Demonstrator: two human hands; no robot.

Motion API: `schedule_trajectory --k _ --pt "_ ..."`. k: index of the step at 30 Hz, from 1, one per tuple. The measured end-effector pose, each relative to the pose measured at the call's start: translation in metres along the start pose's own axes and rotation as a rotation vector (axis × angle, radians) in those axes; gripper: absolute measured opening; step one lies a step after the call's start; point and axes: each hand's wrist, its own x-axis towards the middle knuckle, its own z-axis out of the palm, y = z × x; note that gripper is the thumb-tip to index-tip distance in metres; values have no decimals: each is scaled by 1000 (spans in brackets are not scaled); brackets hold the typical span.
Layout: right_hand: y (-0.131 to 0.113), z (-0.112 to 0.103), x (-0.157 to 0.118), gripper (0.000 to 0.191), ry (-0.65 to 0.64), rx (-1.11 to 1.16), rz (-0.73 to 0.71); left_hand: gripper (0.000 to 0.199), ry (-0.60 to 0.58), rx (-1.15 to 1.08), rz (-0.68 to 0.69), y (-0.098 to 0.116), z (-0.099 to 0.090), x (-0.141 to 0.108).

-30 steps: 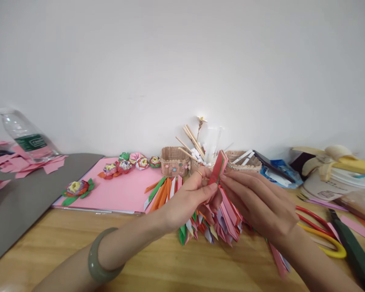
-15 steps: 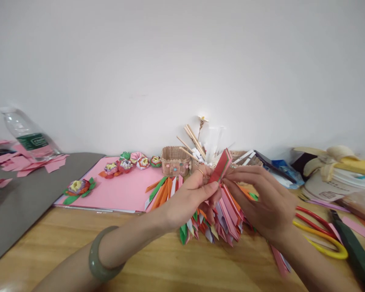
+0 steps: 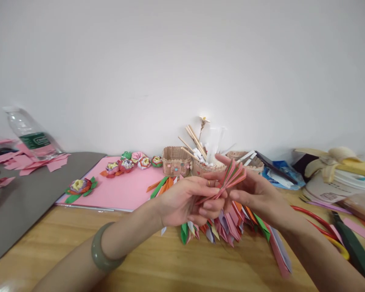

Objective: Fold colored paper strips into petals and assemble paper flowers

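Observation:
In front of me, my left hand (image 3: 197, 200) is closed on a bundle of folded paper strips (image 3: 233, 175). Thumb and fingers pinch its narrow middle, while the pink, red and green layers fan out toward the upper right. My right hand (image 3: 255, 190) is just behind and to the right of the fanned end, fingers stretched and thumb apart; whether it touches the paper I cannot tell. Below both hands lies a pile of folded paper pieces (image 3: 228, 227) in pink, orange, green and lilac, partly hidden by them.
Finished paper flowers (image 3: 80, 186) lie on a pink sheet (image 3: 118, 194) at left. Woven baskets (image 3: 176, 162) with sticks stand by the wall. A bottle (image 3: 33, 138) leans at far left. Scissors (image 3: 319, 221), a green-handled tool (image 3: 355, 243) and a lidded cup (image 3: 331, 186) are on the right.
The bundle has tilted over to the right and its layers have spread into a fan. My right hand's fingers have moved from the bundle's side to behind it and opened out.

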Motion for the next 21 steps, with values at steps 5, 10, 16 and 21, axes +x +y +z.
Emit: schedule_trajectory --k 5,10,16,21 --pt "-5 1 3 19 94 -261 -69 9 30 -92 -13 3 0 -1" --pt "-2 2 3 16 204 -518 -204 12 19 -135 0 4 1 -1" --pt "5 6 1 10 334 -656 -329 12 -5 -191 30 1 3 -2" --pt "-1 10 -1 9 342 -651 -325 10 -46 -225 66 -2 5 -3"
